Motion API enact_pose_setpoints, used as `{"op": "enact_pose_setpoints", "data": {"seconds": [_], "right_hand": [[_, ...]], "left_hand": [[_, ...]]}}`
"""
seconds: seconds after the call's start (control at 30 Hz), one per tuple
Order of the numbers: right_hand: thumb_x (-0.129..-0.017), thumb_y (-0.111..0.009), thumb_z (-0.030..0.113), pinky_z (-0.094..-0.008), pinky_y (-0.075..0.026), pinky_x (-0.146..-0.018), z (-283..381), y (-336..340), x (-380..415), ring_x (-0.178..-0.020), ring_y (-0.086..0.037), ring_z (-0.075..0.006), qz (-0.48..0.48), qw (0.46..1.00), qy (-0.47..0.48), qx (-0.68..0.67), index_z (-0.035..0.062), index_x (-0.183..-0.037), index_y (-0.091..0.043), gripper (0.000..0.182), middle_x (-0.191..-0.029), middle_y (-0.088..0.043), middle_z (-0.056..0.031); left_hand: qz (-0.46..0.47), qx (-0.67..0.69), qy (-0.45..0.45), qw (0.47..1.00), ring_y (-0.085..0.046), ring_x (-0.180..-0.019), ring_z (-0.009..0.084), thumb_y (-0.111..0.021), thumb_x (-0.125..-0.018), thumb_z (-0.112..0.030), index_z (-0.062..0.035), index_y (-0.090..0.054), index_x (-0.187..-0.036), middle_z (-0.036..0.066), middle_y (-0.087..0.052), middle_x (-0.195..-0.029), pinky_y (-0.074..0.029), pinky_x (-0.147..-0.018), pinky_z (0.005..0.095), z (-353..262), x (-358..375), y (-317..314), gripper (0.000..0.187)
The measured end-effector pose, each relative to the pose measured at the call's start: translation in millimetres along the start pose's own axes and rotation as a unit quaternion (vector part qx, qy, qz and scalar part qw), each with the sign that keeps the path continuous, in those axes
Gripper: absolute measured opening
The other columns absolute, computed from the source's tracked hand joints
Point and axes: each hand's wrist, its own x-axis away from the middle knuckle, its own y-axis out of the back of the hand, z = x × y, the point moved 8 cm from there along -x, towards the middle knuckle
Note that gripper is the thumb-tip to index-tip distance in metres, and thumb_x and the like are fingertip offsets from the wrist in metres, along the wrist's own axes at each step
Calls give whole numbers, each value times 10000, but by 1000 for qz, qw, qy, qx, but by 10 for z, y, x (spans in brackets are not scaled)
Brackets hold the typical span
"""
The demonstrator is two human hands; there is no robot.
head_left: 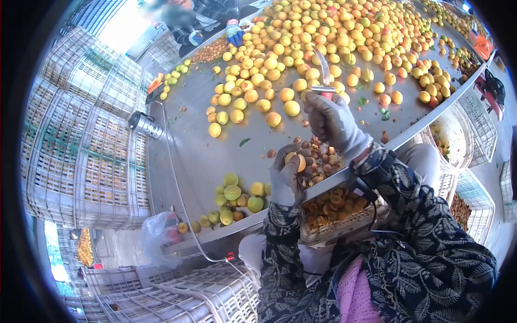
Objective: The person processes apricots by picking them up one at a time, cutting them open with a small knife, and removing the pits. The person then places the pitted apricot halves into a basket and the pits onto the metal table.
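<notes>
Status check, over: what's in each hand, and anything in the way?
Left hand: holding an orange fruit. Right hand: raised, gripping a curved blade by its red handle. Small brown pieces heaped beside the left hand.

Stacked plastic crates (86, 134) line the left side of a long metal table (177, 156). Bright daylight comes in behind them, beside what may be a corrugated wall (94, 17), blurred at the edge.

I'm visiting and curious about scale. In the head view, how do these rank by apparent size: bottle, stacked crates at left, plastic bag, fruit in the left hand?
Largest to smallest:
1. Stacked crates
2. Plastic bag
3. Bottle
4. Fruit in the left hand
</notes>
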Motion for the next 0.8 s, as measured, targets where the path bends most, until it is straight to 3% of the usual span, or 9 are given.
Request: {"op": "enact_pose_setpoints", "data": {"seconds": [0.13,0.37,0.5,0.57,0.63,0.67,0.7,0.77,0.8], "right_hand": [[-939,-574,248,-237,-272,-340,14,246,130,-350,-350,-90,-15,998,-16,53,22,-796,-548,269,-471,-398,9],[-928,-561,213,-226,-263,-342,37,548,252,-342,-360,-73,-47,989,-57,127,35,-780,-565,231,-469,-422,21],[-888,-627,242,-223,-262,-365,282,908,59,-379,-379,-60,-108,976,-39,183,48,-807,-585,214,-509,-444,41],[-863,-659,259,-229,-297,-379,393,1110,-116,-407,-420,-68,-137,955,-44,260,44,-830,-591,228,-536,-471,40],[-854,-665,269,-231,-327,-394,433,1162,-307,-435,-451,-62,-76,890,-24,449,23,-852,-588,258,-572,-507,26],[-815,-679,261,-318,-433,-475,469,1175,-370,-528,-575,-171,-73,822,6,565,18,-882,-585,268,-644,-590,-58],[-815,-679,261,-318,-433,-475,406,1226,-437,-528,-575,-171,-75,820,8,567,18,-882,-585,268,-644,-590,-58],[-762,-691,249,-416,-487,-619,286,975,-539,-700,-639,-314,57,657,144,738,43,-916,-585,278,-769,-643,-148],[-727,-679,200,-420,-505,-782,221,936,-554,-915,-629,-353,62,676,46,733,69,-967,-635,277,-921,-666,-151]], "left_hand": [[-84,-201,17,976,-617,-688,116,-548,-942,-105,-9,-574,-1091,94,-636,-923,-497,-556,238,-1,-13,174,179],[-137,-264,-96,950,-569,-542,95,-549,-969,-208,-4,-592,-1045,24,-624,-790,-447,-468,249,0,-148,468,222],[19,-229,28,973,-602,-819,125,-468,-1003,-359,17,-621,-1026,55,-646,-850,-488,-755,272,1,63,42,406],[228,-264,-9,937,-586,-953,151,-455,-1004,-389,25,-652,-975,68,-657,-892,-436,-903,309,48,165,-315,460],[260,-248,-8,933,-586,-973,165,-435,-1002,-431,24,-671,-936,70,-661,-935,-420,-935,331,67,213,-418,516],[235,-234,27,943,-586,-969,165,-430,-1005,-426,26,-675,-943,76,-662,-953,-424,-928,327,105,194,-377,517],[208,-221,62,951,-586,-966,164,-426,-1008,-422,27,-678,-950,83,-663,-971,-428,-921,323,131,164,-330,518],[219,-289,-3,932,-596,-958,163,-427,-1009,-408,27,-668,-997,91,-668,-980,-436,-913,318,34,118,-355,498],[179,-251,36,951,-599,-952,154,-437,-1007,-394,25,-658,-1027,91,-668,-982,-449,-895,310,66,114,-303,474]]}}
